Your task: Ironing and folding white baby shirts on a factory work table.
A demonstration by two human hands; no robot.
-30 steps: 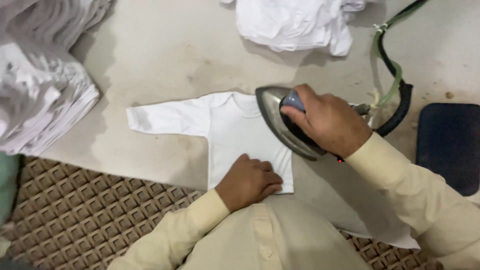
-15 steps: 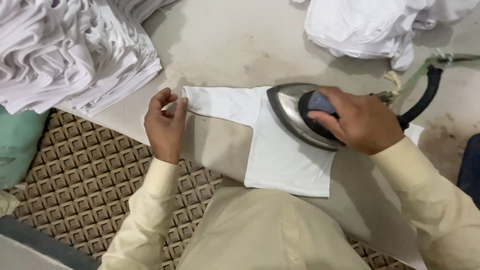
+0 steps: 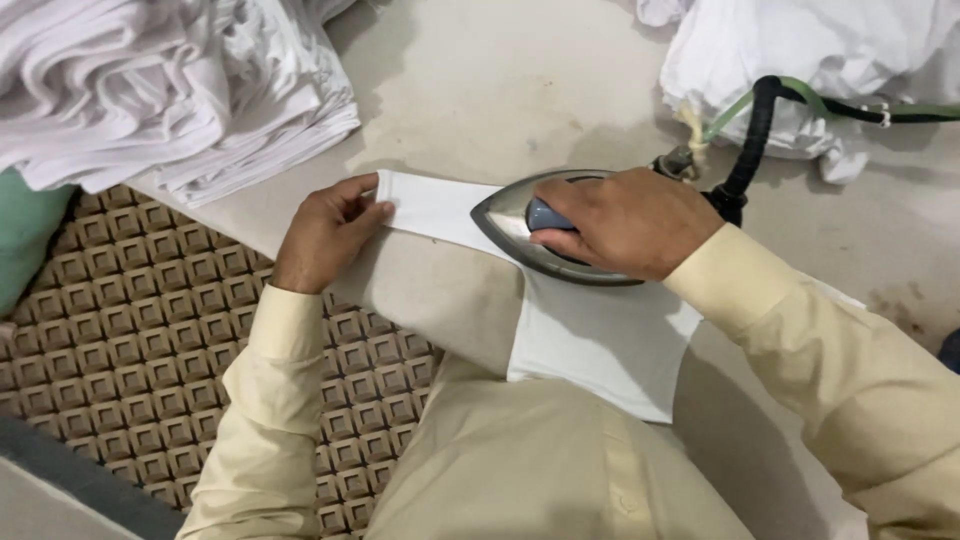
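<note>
A small white long-sleeved garment (image 3: 600,340) lies flat on the beige ironing table (image 3: 480,90). My right hand (image 3: 620,222) grips the blue handle of a steel steam iron (image 3: 520,225), which rests on the garment where the sleeve joins the body. My left hand (image 3: 325,232) pinches the cuff end of the garment's sleeve (image 3: 430,205) and holds it stretched out to the left. Both my arms wear pale yellow sleeves.
A tall stack of folded white cloth (image 3: 170,90) sits at the upper left. A heap of crumpled white garments (image 3: 820,60) lies at the upper right, crossed by the iron's black and green hoses (image 3: 760,130). Patterned brown flooring (image 3: 120,330) shows below the table edge.
The iron has slid left onto the sleeve. My left hand went from pressing the garment's body to gripping the cuff. The view has shifted left and closer.
</note>
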